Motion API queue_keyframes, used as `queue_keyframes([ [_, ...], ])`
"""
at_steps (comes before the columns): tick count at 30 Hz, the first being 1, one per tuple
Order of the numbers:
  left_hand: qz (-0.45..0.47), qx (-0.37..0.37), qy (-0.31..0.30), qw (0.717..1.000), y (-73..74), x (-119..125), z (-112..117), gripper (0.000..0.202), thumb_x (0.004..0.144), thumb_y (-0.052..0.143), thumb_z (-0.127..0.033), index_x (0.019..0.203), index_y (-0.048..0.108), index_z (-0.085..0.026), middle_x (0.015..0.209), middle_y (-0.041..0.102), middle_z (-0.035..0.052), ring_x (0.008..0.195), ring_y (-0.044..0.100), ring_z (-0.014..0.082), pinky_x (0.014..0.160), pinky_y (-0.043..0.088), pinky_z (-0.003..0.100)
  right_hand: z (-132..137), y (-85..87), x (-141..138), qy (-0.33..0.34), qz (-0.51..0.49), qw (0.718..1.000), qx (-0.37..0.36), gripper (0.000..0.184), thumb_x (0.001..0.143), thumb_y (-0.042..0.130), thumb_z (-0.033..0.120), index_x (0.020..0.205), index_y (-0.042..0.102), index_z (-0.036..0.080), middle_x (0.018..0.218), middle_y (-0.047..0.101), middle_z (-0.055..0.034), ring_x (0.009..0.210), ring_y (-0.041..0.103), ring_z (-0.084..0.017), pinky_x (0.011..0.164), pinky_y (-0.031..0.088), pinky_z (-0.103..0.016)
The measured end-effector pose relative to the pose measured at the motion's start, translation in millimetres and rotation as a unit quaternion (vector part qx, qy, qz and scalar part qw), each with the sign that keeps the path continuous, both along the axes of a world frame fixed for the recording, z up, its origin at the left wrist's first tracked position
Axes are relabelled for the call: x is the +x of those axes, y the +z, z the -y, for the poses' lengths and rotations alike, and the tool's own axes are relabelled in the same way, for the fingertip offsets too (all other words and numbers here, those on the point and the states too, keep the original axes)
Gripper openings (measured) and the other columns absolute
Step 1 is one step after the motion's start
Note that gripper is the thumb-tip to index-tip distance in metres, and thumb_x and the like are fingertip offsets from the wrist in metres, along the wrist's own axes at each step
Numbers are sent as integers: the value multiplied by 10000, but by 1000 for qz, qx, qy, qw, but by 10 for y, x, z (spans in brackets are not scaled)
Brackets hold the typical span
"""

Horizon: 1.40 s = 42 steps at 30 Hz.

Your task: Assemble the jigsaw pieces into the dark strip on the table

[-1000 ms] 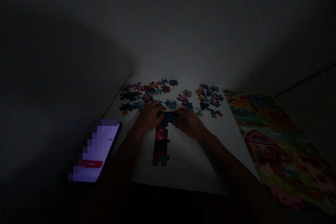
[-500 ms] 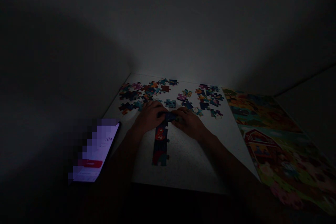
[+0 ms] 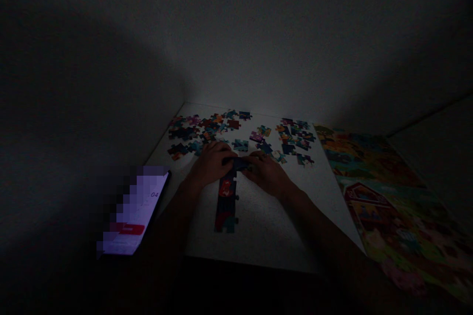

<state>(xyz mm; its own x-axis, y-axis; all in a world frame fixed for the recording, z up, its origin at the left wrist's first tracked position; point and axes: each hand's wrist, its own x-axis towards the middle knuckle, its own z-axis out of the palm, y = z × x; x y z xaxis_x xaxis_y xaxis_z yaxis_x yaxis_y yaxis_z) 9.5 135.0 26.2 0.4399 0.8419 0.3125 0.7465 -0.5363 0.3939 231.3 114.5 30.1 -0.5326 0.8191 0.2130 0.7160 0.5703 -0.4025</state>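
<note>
A narrow strip of joined jigsaw pieces, dark with red figures, lies lengthwise on the white table. At its far end my left hand is closed, its thumb and fingers on the top of the strip. From the right, my right hand pinches a dark blue puzzle piece against the strip's upper right side. Both hands touch around this piece and partly cover it. Whether it is locked into the strip cannot be made out in the dim light.
Loose puzzle pieces are spread at the back left, with more loose pieces at the back right. A lit phone is at the left edge. A colourful farm picture lies on the right. Walls stand behind and left.
Both hands stay at the top of the strip with almost no movement. The dark blue piece between them looks slightly tilted compared with before.
</note>
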Motion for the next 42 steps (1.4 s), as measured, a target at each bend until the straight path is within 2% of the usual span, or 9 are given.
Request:
queue_keyframes([
  [8,-2,0,2,1000,7,2,3,246,853,615,-201,1049,744,-276,1086,653,35,1085,549,231,1000,403,425,-21,-40,14,10,-15,1000,-1,322,931,598,342,1236,629,244,1204,622,-98,1092,603,-243,943,508,-418],
  [16,-8,-2,-6,1000,-18,-14,-11,254,861,616,-202,1064,744,-284,1131,649,27,1097,535,237,1003,394,435,-45,-40,-4,43,-39,998,6,313,939,578,281,1241,626,212,1215,643,-106,1128,584,-248,975,462,-434],
  [21,-19,3,-8,1000,-27,-19,-19,267,870,611,-204,1081,739,-307,1146,643,20,1103,526,238,1003,395,440,-54,-14,-6,56,-68,996,-15,331,937,571,266,1261,602,207,1195,662,-102,1127,582,-250,989,438,-455],
  [27,-28,-3,-11,1000,7,-6,-8,283,858,611,-175,1077,742,-296,1157,635,33,1100,529,241,999,401,440,-77,-62,31,25,-134,990,-32,326,931,556,245,1253,601,212,1159,664,-100,1111,594,-237,983,457,-437],
  [31,-32,10,-14,999,-6,-17,-10,297,863,600,-170,1088,739,-305,1162,631,38,1112,526,245,1009,398,448,-121,-85,98,-6,-167,985,-52,308,934,504,203,1224,609,189,1109,656,-98,981,630,-204,864,507,-366],
  [35,-36,15,-13,999,3,-3,-2,287,868,596,-170,1078,743,-299,1163,637,43,1121,527,249,1010,397,457,-202,-71,249,-48,-149,987,-30,266,923,482,179,1131,647,187,1083,659,-93,958,622,-198,866,495,-351],
  [42,-52,29,-4,998,82,104,70,264,895,558,-188,1068,740,-269,1192,637,67,1142,526,278,986,413,474,-335,-73,491,-69,-97,993,3,242,879,520,171,1062,677,183,1041,674,-88,936,625,-206,864,490,-339],
])
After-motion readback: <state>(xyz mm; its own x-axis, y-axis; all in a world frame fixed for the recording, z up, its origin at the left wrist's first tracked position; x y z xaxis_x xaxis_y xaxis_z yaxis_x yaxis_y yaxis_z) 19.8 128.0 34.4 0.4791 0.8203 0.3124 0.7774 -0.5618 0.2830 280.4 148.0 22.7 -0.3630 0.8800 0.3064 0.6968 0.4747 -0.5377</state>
